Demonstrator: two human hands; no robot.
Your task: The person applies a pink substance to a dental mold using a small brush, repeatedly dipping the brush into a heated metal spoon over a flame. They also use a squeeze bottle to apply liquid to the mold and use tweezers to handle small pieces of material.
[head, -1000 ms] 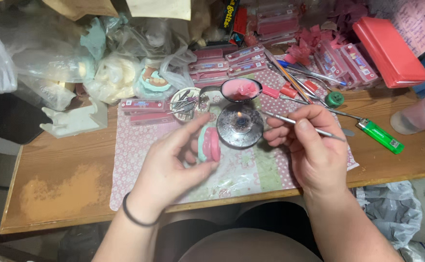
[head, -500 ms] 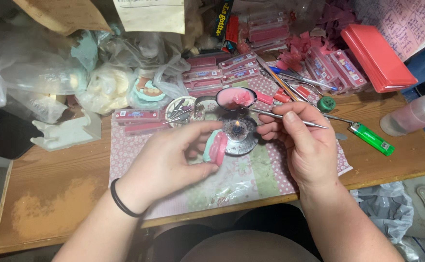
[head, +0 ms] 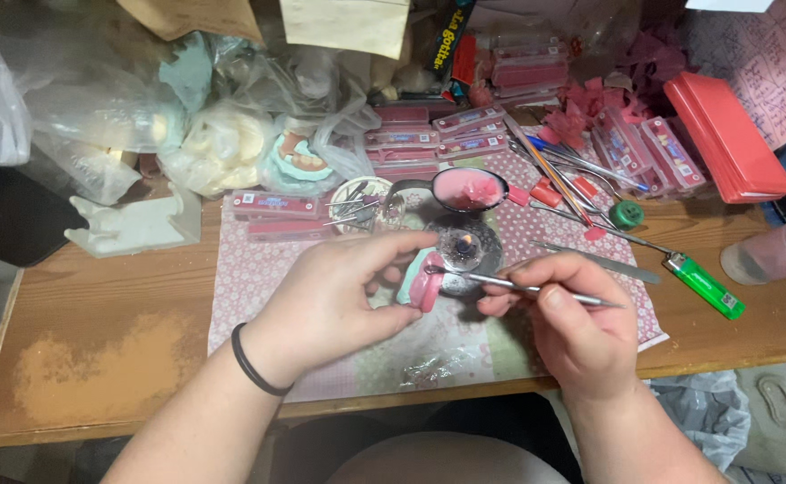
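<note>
Flat pink rectangular packets (head: pixel 454 134), stacked, labelled white and blue: just beyond the hands. More such packets (head: pixel 653 152) beyond the right hand (head: pixel 572 327). Red flat boxes (head: pixel 725 134) far right. Clear plastic bags (head: pixel 79 116) beyond the left hand (head: pixel 330 300).

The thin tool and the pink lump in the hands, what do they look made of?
The thin tool in the right hand looks like bare metal: grey, slim, glinting. The pink lump in the left hand looks like wax or a similar soft plastic: opaque, smooth, slightly glossy; hard to say which.
</note>
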